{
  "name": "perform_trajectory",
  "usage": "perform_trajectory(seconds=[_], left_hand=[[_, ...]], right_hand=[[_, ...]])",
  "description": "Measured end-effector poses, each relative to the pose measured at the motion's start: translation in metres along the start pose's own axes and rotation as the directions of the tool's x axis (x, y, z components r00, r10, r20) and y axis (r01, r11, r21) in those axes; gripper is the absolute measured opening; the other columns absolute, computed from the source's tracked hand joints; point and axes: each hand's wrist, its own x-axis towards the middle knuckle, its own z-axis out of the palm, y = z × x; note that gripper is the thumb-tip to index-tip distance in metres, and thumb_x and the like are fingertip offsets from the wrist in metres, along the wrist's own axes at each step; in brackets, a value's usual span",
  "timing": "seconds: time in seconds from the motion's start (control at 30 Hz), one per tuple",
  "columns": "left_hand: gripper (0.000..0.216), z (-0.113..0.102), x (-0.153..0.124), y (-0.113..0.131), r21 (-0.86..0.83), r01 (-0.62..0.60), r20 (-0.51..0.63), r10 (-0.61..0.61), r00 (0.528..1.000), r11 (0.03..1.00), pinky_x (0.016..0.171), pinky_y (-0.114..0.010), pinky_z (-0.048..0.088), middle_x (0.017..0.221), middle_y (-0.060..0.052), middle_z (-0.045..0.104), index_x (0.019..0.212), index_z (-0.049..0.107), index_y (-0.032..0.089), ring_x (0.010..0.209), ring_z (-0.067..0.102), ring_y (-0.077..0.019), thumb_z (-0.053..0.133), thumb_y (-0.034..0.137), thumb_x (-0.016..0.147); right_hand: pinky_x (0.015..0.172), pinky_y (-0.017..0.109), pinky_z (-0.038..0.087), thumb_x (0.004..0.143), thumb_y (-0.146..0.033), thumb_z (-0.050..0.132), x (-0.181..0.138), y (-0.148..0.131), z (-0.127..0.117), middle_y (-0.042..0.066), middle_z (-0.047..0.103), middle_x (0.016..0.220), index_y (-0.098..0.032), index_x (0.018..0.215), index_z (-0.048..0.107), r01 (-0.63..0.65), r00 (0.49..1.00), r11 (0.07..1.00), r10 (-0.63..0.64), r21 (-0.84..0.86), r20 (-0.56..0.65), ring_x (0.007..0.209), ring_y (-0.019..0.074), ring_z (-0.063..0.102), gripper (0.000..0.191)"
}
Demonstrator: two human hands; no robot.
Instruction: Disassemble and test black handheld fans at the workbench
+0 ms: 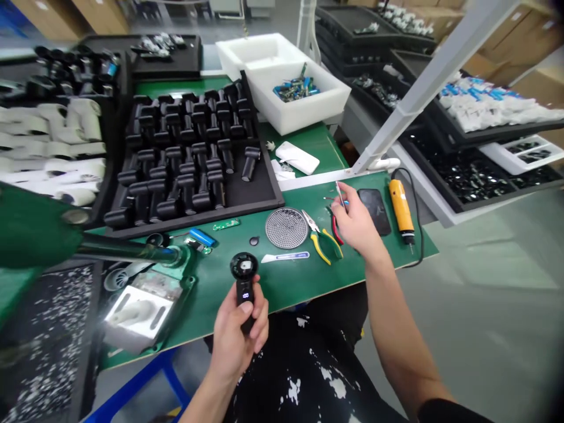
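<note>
My left hand (241,323) is wrapped around the handle of a small black handheld fan (244,269), its round head upward and a small display lit on the handle. Over the right side of the bench, my right hand (355,220) pinches a thin silver tool (339,189) that looks like tweezers; the fingers hide most of it. Under that hand lie red-handled pliers (336,230), partly covered. Beside them rest yellow-and-green pliers (324,239), a round grey perforated disc (286,228) and a white-and-blue craft knife (286,257).
A black tray (259,191) of black fan bodies stands at the back left. White foam boxes (304,114) are behind it. A dark phone (374,211) and a yellow electric screwdriver (400,205) lie at right. A green press (132,249) occupies the left.
</note>
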Motion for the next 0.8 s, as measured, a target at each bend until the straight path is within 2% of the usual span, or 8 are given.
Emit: perform_trajectory(seconds=[0.1, 0.17, 0.27, 0.37, 0.53, 0.67, 0.8], left_hand=[[0.026, 0.005, 0.0, 0.0, -0.057, -0.022, 0.013, 0.023, 1.0, 0.998, 0.032, -0.01, 0.033, 0.071, 0.007, 0.044, 0.114, 0.068, 0.021, 0.043, 0.026, -0.0025, 0.07, 0.027, 0.089], [0.024, 0.007, -0.002, 0.002, -0.091, -0.039, 0.013, 0.04, 0.999, 0.995, 0.032, -0.01, 0.031, 0.07, 0.007, 0.043, 0.113, 0.069, 0.021, 0.043, 0.023, -0.0022, 0.069, 0.026, 0.089], [0.024, 0.009, -0.006, 0.004, -0.119, -0.053, 0.022, 0.056, 0.998, 0.991, 0.033, -0.01, 0.03, 0.07, 0.007, 0.043, 0.112, 0.069, 0.021, 0.043, 0.023, -0.0024, 0.068, 0.026, 0.089], [0.025, 0.01, -0.009, 0.005, -0.129, -0.054, 0.044, 0.061, 0.997, 0.99, 0.033, -0.01, 0.03, 0.07, 0.007, 0.043, 0.113, 0.069, 0.02, 0.044, 0.023, -0.0025, 0.069, 0.027, 0.089], [0.026, 0.011, -0.008, 0.003, -0.15, -0.04, 0.094, 0.054, 0.994, 0.988, 0.034, -0.011, 0.03, 0.071, 0.007, 0.042, 0.115, 0.069, 0.02, 0.044, 0.023, -0.0027, 0.069, 0.029, 0.09], [0.026, 0.015, -0.004, 0.003, -0.149, -0.024, 0.113, 0.041, 0.993, 0.989, 0.035, -0.011, 0.029, 0.071, 0.007, 0.041, 0.115, 0.068, 0.02, 0.044, 0.024, -0.0025, 0.068, 0.028, 0.09], [0.026, 0.018, -0.003, 0.005, -0.146, -0.006, 0.125, 0.025, 0.992, 0.989, 0.037, -0.012, 0.029, 0.07, 0.007, 0.041, 0.114, 0.068, 0.02, 0.044, 0.025, -0.0026, 0.069, 0.028, 0.089]], right_hand=[[0.113, 0.05, 0.052, 0.095, -0.014, 0.044, 0.026, 0.014, 0.02, 0.019, 0.06, 0.131, -0.012, 0.154, 0.05, 0.141, 0.988, 0.97, -0.125, -0.197, 0.092, 0.117, 0.029, 0.066, 0.059], [0.118, 0.05, 0.048, 0.094, -0.011, 0.039, 0.032, 0.021, 0.036, 0.023, 0.058, 0.135, -0.007, 0.151, 0.054, 0.176, 0.982, 0.952, -0.153, -0.251, 0.106, 0.125, 0.0311, 0.063, 0.059], [0.117, 0.053, 0.05, 0.091, -0.009, 0.038, 0.03, 0.028, 0.048, 0.025, 0.059, 0.136, -0.004, 0.146, 0.06, 0.189, 0.979, 0.946, -0.162, -0.263, 0.12, 0.127, 0.0341, 0.062, 0.059], [0.115, 0.056, 0.05, 0.092, -0.01, 0.039, 0.023, 0.031, 0.047, 0.026, 0.061, 0.135, -0.005, 0.143, 0.063, 0.197, 0.977, 0.946, -0.168, -0.258, 0.133, 0.125, 0.0354, 0.063, 0.056], [0.114, 0.057, 0.05, 0.094, -0.014, 0.045, 0.01, 0.031, 0.034, 0.021, 0.066, 0.132, -0.013, 0.137, 0.068, 0.185, 0.978, 0.945, -0.151, -0.269, 0.142, 0.122, 0.0345, 0.065, 0.05], [0.115, 0.056, 0.049, 0.093, -0.014, 0.048, 0.001, 0.032, 0.026, 0.02, 0.069, 0.129, -0.013, 0.133, 0.07, 0.173, 0.98, 0.946, -0.138, -0.273, 0.144, 0.121, 0.0337, 0.066, 0.046], [0.109, 0.054, 0.054, 0.095, -0.017, 0.05, -0.008, 0.03, 0.021, 0.017, 0.069, 0.129, -0.017, 0.132, 0.07, 0.163, 0.98, 0.953, -0.128, -0.254, 0.149, 0.118, 0.0319, 0.068, 0.042]])
